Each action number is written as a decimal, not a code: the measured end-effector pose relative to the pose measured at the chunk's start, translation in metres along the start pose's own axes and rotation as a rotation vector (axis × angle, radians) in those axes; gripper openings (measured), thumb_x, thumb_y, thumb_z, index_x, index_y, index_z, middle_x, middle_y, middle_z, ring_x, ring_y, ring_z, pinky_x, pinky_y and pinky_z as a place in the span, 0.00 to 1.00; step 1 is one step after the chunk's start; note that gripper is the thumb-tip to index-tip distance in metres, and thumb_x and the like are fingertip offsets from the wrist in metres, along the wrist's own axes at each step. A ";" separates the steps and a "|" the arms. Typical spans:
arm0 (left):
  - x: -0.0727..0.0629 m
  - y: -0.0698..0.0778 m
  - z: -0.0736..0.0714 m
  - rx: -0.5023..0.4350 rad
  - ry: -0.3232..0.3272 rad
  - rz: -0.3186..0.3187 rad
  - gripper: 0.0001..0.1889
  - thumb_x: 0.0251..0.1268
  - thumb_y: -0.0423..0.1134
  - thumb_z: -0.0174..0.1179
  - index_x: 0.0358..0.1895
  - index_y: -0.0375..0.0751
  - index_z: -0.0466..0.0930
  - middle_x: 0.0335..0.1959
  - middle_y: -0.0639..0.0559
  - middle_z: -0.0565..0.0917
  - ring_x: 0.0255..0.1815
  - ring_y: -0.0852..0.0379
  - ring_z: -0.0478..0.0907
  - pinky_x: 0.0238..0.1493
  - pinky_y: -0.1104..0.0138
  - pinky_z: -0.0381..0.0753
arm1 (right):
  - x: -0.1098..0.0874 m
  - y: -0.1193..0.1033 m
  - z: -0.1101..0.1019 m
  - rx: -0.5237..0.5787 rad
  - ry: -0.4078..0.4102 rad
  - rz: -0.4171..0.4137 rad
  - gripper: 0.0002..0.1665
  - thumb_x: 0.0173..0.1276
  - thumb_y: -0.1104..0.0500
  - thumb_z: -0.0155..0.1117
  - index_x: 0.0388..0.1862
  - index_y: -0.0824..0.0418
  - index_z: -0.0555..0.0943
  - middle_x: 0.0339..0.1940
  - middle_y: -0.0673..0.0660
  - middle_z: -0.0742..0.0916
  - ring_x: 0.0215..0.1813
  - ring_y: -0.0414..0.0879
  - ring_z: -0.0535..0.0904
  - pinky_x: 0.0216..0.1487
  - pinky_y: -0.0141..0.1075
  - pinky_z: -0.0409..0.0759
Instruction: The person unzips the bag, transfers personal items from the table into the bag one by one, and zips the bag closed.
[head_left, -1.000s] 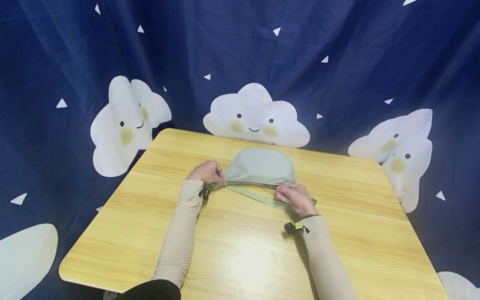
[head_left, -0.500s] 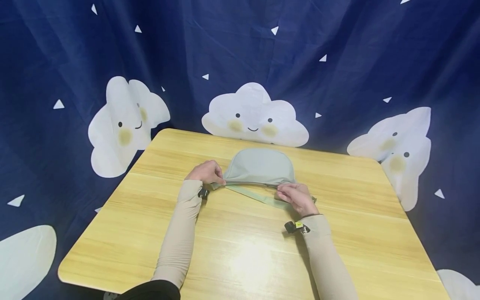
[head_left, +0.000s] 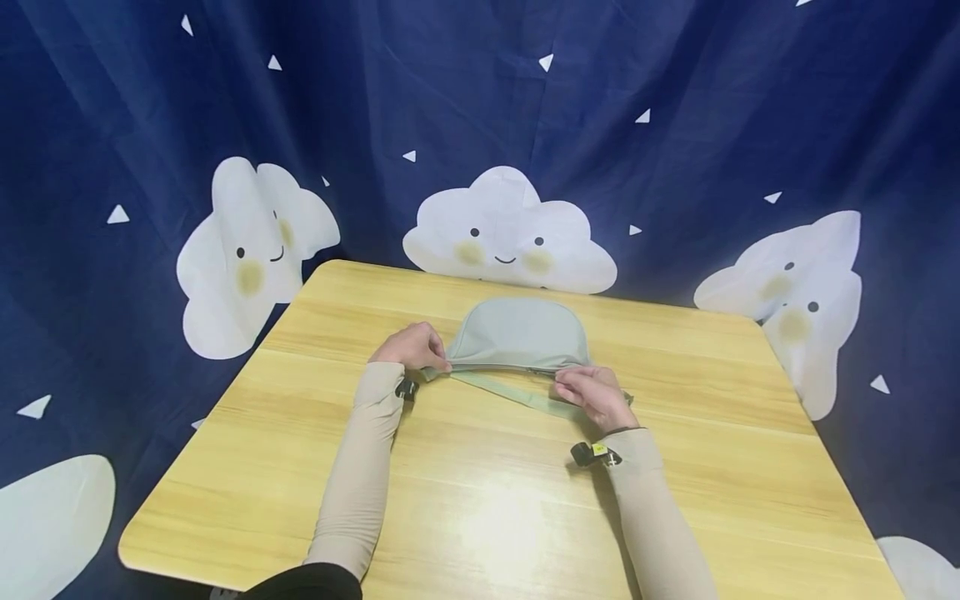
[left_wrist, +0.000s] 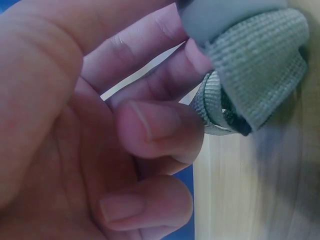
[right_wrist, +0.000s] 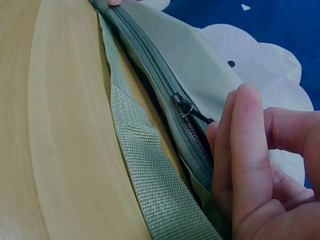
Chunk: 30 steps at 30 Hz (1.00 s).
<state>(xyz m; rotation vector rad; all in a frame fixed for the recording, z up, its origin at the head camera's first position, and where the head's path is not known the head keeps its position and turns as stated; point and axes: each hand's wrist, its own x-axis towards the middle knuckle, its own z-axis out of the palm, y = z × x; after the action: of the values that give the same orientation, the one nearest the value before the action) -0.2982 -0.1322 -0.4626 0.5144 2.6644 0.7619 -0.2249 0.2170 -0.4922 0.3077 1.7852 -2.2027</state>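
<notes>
A grey-green waist bag (head_left: 525, 333) lies on the wooden table, its zipper edge facing me. At the bag's left end my left hand (head_left: 411, 346) pinches the corner between thumb and fingers. In the left wrist view, folded webbing (left_wrist: 260, 65) sits beside those fingers. My right hand (head_left: 594, 395) is at the right end of the zipper. Its fingers (right_wrist: 247, 150) pinch the dark cord of the zipper pull (right_wrist: 202, 117). The slider (right_wrist: 179, 100) sits partway along, with the teeth parted on the side toward my right hand.
The bag's webbing strap (right_wrist: 145, 165) runs loose along the near side of the zipper. The light wooden table (head_left: 480, 500) has rounded corners. Behind it hangs a dark blue curtain (head_left: 465, 92) with smiling clouds and small white triangles.
</notes>
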 end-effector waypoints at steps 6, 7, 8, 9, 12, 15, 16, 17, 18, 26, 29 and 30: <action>0.000 0.000 0.000 -0.002 -0.008 -0.001 0.07 0.60 0.45 0.75 0.27 0.48 0.90 0.30 0.56 0.89 0.25 0.60 0.73 0.30 0.70 0.75 | 0.000 0.000 0.000 -0.006 -0.001 0.007 0.17 0.71 0.75 0.58 0.56 0.85 0.75 0.34 0.54 0.88 0.34 0.39 0.88 0.44 0.26 0.89; 0.000 0.000 0.000 -0.003 -0.011 -0.002 0.07 0.60 0.45 0.75 0.27 0.48 0.90 0.30 0.56 0.89 0.25 0.60 0.73 0.30 0.70 0.75 | 0.000 0.000 -0.001 -0.005 -0.002 0.009 0.17 0.71 0.75 0.58 0.56 0.84 0.75 0.34 0.54 0.88 0.34 0.39 0.88 0.44 0.26 0.89; 0.000 0.000 -0.001 -0.004 -0.012 -0.004 0.07 0.60 0.45 0.75 0.27 0.48 0.90 0.30 0.56 0.89 0.25 0.60 0.73 0.30 0.70 0.75 | 0.000 0.000 -0.001 -0.005 -0.004 0.009 0.17 0.71 0.75 0.58 0.56 0.84 0.75 0.34 0.54 0.88 0.34 0.39 0.88 0.44 0.26 0.89; 0.000 0.000 -0.001 -0.007 -0.014 -0.004 0.07 0.60 0.45 0.75 0.27 0.48 0.90 0.30 0.56 0.89 0.25 0.60 0.73 0.30 0.69 0.75 | 0.001 0.000 -0.001 -0.004 -0.006 0.008 0.16 0.71 0.75 0.58 0.55 0.83 0.75 0.35 0.54 0.88 0.34 0.39 0.88 0.44 0.26 0.89; 0.000 0.000 -0.001 -0.013 -0.013 -0.010 0.08 0.60 0.45 0.75 0.27 0.49 0.90 0.29 0.57 0.89 0.25 0.60 0.73 0.29 0.69 0.76 | 0.000 -0.001 -0.001 -0.002 -0.007 0.005 0.13 0.71 0.76 0.58 0.52 0.81 0.78 0.34 0.55 0.88 0.34 0.39 0.88 0.44 0.26 0.89; 0.000 0.000 -0.001 -0.014 -0.012 -0.015 0.08 0.59 0.45 0.75 0.26 0.49 0.90 0.29 0.57 0.88 0.25 0.60 0.73 0.29 0.69 0.76 | -0.001 -0.001 -0.001 0.002 -0.012 0.004 0.10 0.70 0.76 0.59 0.48 0.78 0.81 0.34 0.54 0.88 0.34 0.39 0.88 0.44 0.26 0.89; 0.001 0.000 -0.001 -0.012 -0.011 -0.015 0.08 0.59 0.46 0.75 0.26 0.49 0.90 0.29 0.57 0.88 0.25 0.60 0.74 0.29 0.69 0.76 | -0.001 -0.001 -0.001 0.004 -0.013 0.005 0.09 0.70 0.76 0.59 0.47 0.77 0.81 0.34 0.54 0.88 0.34 0.39 0.88 0.44 0.26 0.89; 0.001 -0.001 -0.001 -0.011 -0.010 -0.014 0.08 0.59 0.46 0.75 0.26 0.50 0.90 0.29 0.57 0.88 0.26 0.60 0.74 0.30 0.69 0.76 | -0.001 -0.001 -0.002 0.009 -0.011 0.004 0.09 0.70 0.76 0.59 0.46 0.76 0.82 0.34 0.55 0.88 0.34 0.39 0.88 0.44 0.26 0.89; 0.001 -0.001 -0.001 -0.006 -0.010 -0.012 0.08 0.59 0.46 0.75 0.26 0.50 0.90 0.29 0.57 0.88 0.26 0.59 0.75 0.31 0.69 0.76 | -0.001 -0.001 -0.002 0.012 -0.009 0.004 0.08 0.70 0.76 0.59 0.45 0.75 0.83 0.34 0.55 0.88 0.33 0.39 0.88 0.44 0.25 0.89; 0.000 -0.001 -0.001 0.000 -0.006 -0.007 0.07 0.60 0.45 0.75 0.28 0.49 0.91 0.31 0.56 0.89 0.27 0.59 0.75 0.32 0.69 0.77 | -0.002 -0.001 -0.004 0.024 -0.017 -0.001 0.08 0.71 0.76 0.59 0.41 0.72 0.85 0.33 0.54 0.89 0.34 0.39 0.88 0.44 0.25 0.88; 0.000 -0.001 0.000 0.000 -0.001 -0.004 0.07 0.60 0.45 0.75 0.28 0.50 0.91 0.31 0.56 0.89 0.27 0.59 0.75 0.32 0.69 0.77 | -0.001 -0.002 -0.005 0.023 -0.019 -0.002 0.08 0.71 0.75 0.60 0.41 0.72 0.85 0.33 0.54 0.89 0.34 0.39 0.89 0.44 0.25 0.88; 0.001 -0.001 0.000 0.002 -0.001 -0.001 0.07 0.60 0.45 0.75 0.28 0.49 0.91 0.31 0.56 0.89 0.27 0.59 0.75 0.32 0.69 0.77 | -0.001 -0.002 -0.005 0.020 -0.017 -0.001 0.08 0.71 0.75 0.59 0.41 0.72 0.85 0.33 0.54 0.89 0.34 0.39 0.88 0.44 0.25 0.88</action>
<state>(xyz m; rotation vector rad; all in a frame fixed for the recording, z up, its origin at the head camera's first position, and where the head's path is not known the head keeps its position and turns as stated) -0.2990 -0.1330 -0.4633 0.5139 2.6646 0.7585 -0.2243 0.2224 -0.4911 0.2913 1.7553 -2.2189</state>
